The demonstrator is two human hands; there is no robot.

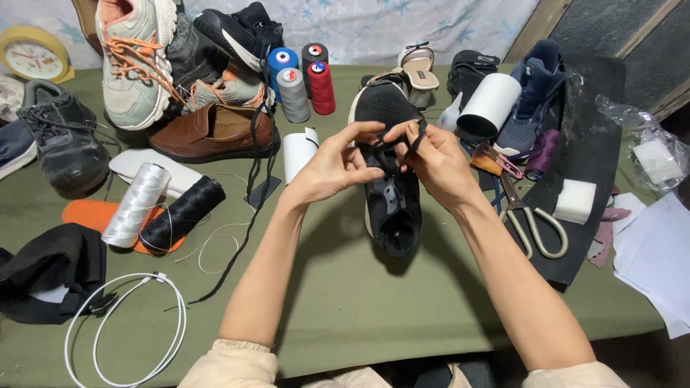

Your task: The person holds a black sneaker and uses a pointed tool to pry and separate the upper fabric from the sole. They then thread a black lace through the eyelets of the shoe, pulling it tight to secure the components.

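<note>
Scissors point(533, 223) right of sneaker point(392, 194) (spools point(302, 86) behind).

Green tabletop point(345, 302), brown loafer point(214, 133), white thread cone point(136, 205), black thread cone point(182, 213), scissors point(535, 224), yellow clock point(32, 54), coiled white cable point(126, 330)

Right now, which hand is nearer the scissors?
Right. The right hand pinches the black lace over the black shoe, just left of the scissors; the left hand is farther off, on the shoe's other side.
</note>
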